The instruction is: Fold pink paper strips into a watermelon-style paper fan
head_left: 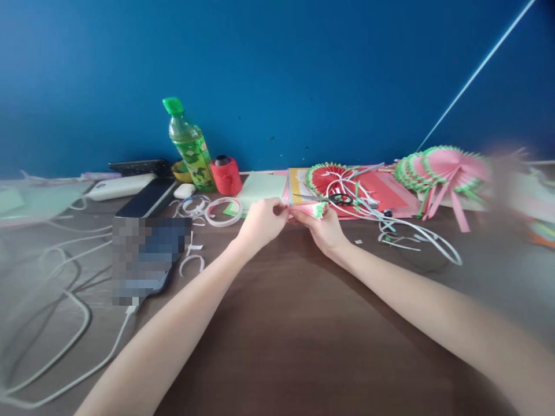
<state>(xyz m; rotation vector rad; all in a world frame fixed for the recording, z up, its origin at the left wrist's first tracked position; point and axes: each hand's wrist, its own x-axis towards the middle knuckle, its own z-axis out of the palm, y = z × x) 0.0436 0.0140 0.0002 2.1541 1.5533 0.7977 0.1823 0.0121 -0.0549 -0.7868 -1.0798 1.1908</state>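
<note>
Between my two hands is a small pleated paper fan (310,210), pink with a white and green edge. My left hand (265,221) pinches its narrow pink end with thumb and finger. My right hand (326,231) is closed around the wider, pleated end from below. Both hands are raised over the table's middle. Just behind the fan lie black-handled scissors (341,199). Finished pleated paper fans in pink and green (451,167) stand at the right, with pink paper strips hanging from them. A red pleated fan (332,178) lies behind my right hand.
At the back left stand a green-capped bottle (191,147) and a red cup-like object (226,176). A phone (162,260) with a white cable (87,312) lies left. Tape rolls (224,212), pale paper sheets (262,188), red paper (384,190) and a looped white cable (433,234) line the back.
</note>
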